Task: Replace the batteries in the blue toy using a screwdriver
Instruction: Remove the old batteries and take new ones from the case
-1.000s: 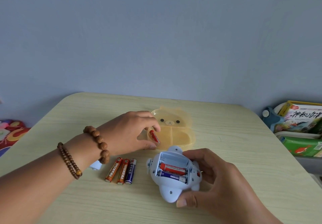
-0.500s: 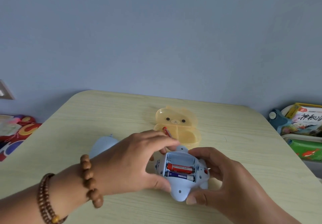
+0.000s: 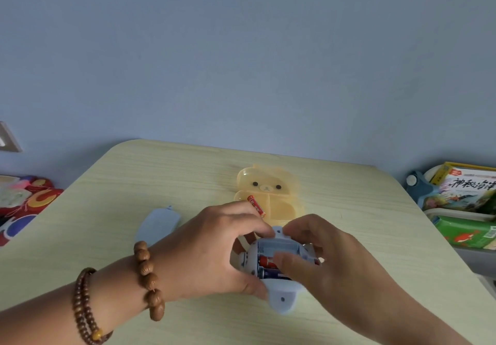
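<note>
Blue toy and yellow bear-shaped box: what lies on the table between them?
In the head view, a red battery lies just inside the yellow bear-shaped box, on the side facing the blue toy; the left hand's fingertips cover the gap.

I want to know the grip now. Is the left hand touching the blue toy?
Touching. In the head view the left hand wraps the blue toy's left side, thumb pressed on its lower edge, fingertips on its top, no gap showing.
</note>
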Action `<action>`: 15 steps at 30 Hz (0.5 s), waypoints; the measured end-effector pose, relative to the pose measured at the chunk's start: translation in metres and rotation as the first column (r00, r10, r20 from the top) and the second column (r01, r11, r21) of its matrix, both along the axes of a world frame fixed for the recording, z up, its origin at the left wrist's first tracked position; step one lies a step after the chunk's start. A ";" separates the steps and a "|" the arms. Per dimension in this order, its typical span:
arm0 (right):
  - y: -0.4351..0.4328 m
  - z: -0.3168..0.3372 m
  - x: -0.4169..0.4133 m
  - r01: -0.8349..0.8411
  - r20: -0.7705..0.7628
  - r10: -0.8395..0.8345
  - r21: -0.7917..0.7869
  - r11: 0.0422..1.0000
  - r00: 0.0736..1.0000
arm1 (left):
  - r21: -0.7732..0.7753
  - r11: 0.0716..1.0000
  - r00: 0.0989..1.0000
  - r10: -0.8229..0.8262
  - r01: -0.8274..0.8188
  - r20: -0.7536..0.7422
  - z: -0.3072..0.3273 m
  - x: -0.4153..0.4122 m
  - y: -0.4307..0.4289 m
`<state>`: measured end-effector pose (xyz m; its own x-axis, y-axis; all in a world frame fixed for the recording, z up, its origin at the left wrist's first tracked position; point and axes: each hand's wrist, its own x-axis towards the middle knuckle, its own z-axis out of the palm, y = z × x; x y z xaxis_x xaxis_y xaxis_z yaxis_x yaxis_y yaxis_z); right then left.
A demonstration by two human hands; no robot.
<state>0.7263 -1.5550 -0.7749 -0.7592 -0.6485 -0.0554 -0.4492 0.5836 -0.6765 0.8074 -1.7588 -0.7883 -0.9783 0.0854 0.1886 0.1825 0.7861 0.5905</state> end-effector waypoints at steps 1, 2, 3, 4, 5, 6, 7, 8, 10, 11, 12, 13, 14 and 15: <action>-0.005 -0.001 0.003 0.030 -0.028 -0.030 0.009 1.000 0.999 | -0.001 1.000 1.000 0.004 -0.004 -0.011 0.000 0.000 0.002; -0.010 -0.002 0.007 0.048 -0.049 -0.047 0.010 0.999 0.998 | -0.005 1.000 1.000 0.008 -0.008 -0.022 0.001 0.001 0.003; -0.013 -0.004 0.010 0.058 -0.061 -0.057 0.005 0.998 0.996 | -0.008 1.000 0.999 0.011 -0.011 -0.032 0.001 0.001 0.004; -0.016 -0.005 0.012 0.067 -0.066 -0.066 -0.002 0.998 0.996 | -0.011 1.000 0.999 0.013 -0.013 -0.040 0.001 0.001 0.005; -0.018 -0.006 0.014 0.078 -0.065 -0.078 -0.001 0.997 0.995 | -0.012 1.000 0.999 0.012 -0.013 -0.045 0.000 0.001 0.005; -0.019 -0.006 0.015 0.093 -0.062 -0.092 0.001 0.996 0.994 | -0.009 1.000 0.999 0.011 -0.011 -0.045 0.000 0.002 0.005; -0.020 -0.006 0.016 0.107 -0.060 -0.106 0.004 0.994 0.993 | 0.001 1.000 0.999 0.009 -0.009 -0.044 -0.001 0.002 0.005; -0.021 -0.006 0.016 0.116 -0.062 -0.115 0.004 0.993 0.991 | 0.011 1.000 0.999 0.009 -0.009 -0.046 -0.002 0.002 0.005; -0.024 -0.004 0.019 0.126 -0.069 -0.124 0.016 0.992 0.990 | 0.018 1.000 0.999 0.012 -0.011 -0.052 -0.003 0.003 0.005; -0.025 -0.003 0.020 0.130 -0.072 -0.128 0.025 0.991 0.989 | 0.019 1.000 0.998 0.013 -0.012 -0.054 -0.004 0.003 0.005; -0.027 -0.003 0.021 0.134 -0.076 -0.132 0.031 0.990 0.988 | 0.021 1.000 0.998 0.013 -0.012 -0.057 -0.004 0.003 0.005; -0.028 -0.002 0.022 0.138 -0.081 -0.135 0.036 0.990 0.988 | 0.024 1.000 0.998 0.013 -0.012 -0.059 -0.003 0.003 0.005; -0.029 -0.002 0.023 0.143 -0.085 -0.139 0.036 0.989 0.987 | 0.025 1.000 0.998 0.014 -0.012 -0.062 -0.003 0.003 0.005; -0.029 -0.002 0.023 0.148 -0.086 -0.145 0.035 0.988 0.986 | 0.024 1.000 0.998 0.015 -0.013 -0.064 -0.003 0.003 0.005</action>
<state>0.7496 -1.5844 -0.7764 -0.8489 -0.5284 -0.0122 -0.4107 0.6739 -0.6142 0.8101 -1.7541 -0.7913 -0.9651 0.0667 0.2533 0.2100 0.7747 0.5965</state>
